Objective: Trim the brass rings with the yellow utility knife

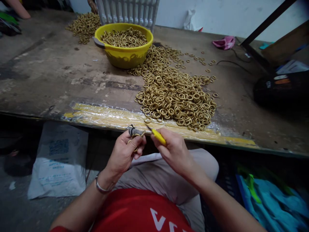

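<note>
My left hand (125, 151) is closed around a brass ring (136, 135) and a small dark-wrapped holder, just below the table's front edge. My right hand (172, 149) grips a yellow-handled tool (158, 136) whose metal tip points at the ring. A large pile of brass rings (175, 95) lies on the worn table (55, 74) straight ahead of both hands. Both hands hover over my lap.
A yellow basin (124, 54) full of rings stands at the back, with another ring heap (84, 25) behind it to the left. Yellow tape under plastic (103, 116) lines the table edge. A white bag (58, 161) lies on the floor left, blue bags (272, 199) right.
</note>
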Tool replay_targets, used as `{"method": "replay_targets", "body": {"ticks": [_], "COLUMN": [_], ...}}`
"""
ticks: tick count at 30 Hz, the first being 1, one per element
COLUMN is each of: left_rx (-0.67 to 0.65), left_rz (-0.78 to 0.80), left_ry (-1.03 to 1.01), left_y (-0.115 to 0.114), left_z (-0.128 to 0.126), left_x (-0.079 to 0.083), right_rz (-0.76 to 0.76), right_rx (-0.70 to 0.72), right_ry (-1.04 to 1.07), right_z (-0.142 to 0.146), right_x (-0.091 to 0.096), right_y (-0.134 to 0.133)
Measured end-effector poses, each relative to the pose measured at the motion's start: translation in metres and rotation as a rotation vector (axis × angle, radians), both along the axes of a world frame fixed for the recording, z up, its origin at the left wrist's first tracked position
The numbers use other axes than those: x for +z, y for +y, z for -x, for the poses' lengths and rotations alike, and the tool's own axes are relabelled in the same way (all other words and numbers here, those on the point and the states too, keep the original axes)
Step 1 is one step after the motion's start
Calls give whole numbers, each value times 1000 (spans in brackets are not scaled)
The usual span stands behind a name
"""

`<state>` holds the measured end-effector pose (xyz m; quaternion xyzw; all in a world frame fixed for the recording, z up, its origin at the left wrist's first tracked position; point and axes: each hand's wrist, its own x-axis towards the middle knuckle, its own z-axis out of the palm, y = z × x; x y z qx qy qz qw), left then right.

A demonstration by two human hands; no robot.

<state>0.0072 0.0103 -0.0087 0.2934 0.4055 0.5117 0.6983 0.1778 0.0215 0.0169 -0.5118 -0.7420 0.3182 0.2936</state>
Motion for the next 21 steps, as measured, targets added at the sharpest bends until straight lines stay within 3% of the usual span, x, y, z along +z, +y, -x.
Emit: {"method": "replay_targets", "body": {"ticks": [6,17,21], "left_rx": [16,-21,-30], "left_rz": [-39,-99,-111], "left_ry": [50,124,110], "left_y": [0,-2,-4], "left_z": [0,6,12], "left_x": [-3,-5,4], "right_rz": [-174,-237,-183], "right_rx": [36,34,6], "right_ry": [-379,-479,-557], "right_z": [-2,5,1], "right_x": [-7,-8,-19], "right_y": [-16,-14,0]}}
